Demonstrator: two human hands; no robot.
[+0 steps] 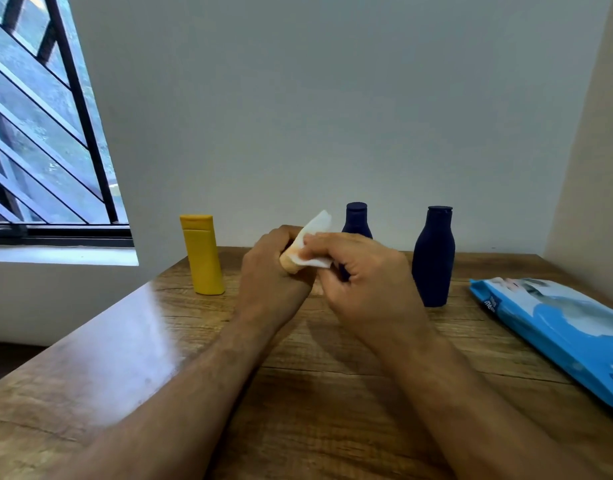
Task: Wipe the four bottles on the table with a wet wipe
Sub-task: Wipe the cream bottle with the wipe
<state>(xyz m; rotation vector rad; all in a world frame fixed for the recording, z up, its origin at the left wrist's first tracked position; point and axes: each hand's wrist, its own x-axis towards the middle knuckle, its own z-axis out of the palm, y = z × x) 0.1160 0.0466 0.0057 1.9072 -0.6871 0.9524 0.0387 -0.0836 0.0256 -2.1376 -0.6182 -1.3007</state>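
Gripping a small pale-orange bottle [288, 264] above the wooden table [332, 358], the left hand [270, 268] has its fingers curled round it — most of the bottle is hidden, so its shape is hard to judge. Over comes the right hand [364, 282], pinching a white wet wipe [313, 237] against the bottle's side, one corner of the wipe sticking up. Behind, a yellow bottle [203, 254] stands upright to the left. Two dark blue bottles stand upright too — one [356, 218] partly hidden behind the right hand, the other [434, 258] further right. Lying at the table's right edge, well apart from the hands, is a blue wipes pack [554, 327].
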